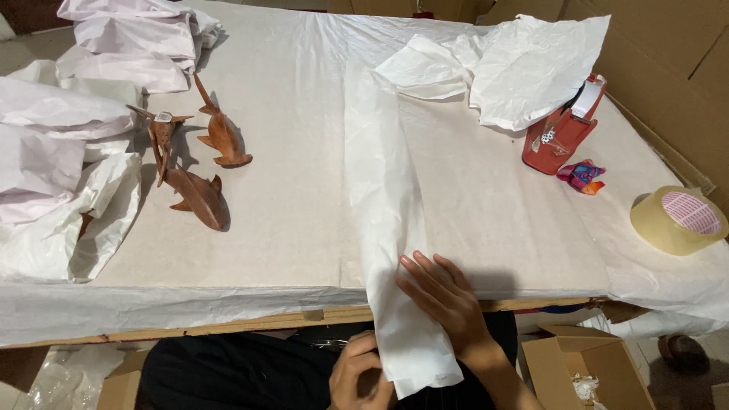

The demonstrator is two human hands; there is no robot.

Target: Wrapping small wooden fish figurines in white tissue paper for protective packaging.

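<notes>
Below table edge, cardboard box [581, 364], paper scraps [583, 387]

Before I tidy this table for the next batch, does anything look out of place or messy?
Mostly orderly. The long white sheet hangs over the table's front edge, pinned by the right hand and gripped below by the left hand. Crumpled sheets lie loose at the back, and two of the carved fish lie tipped over.
</notes>
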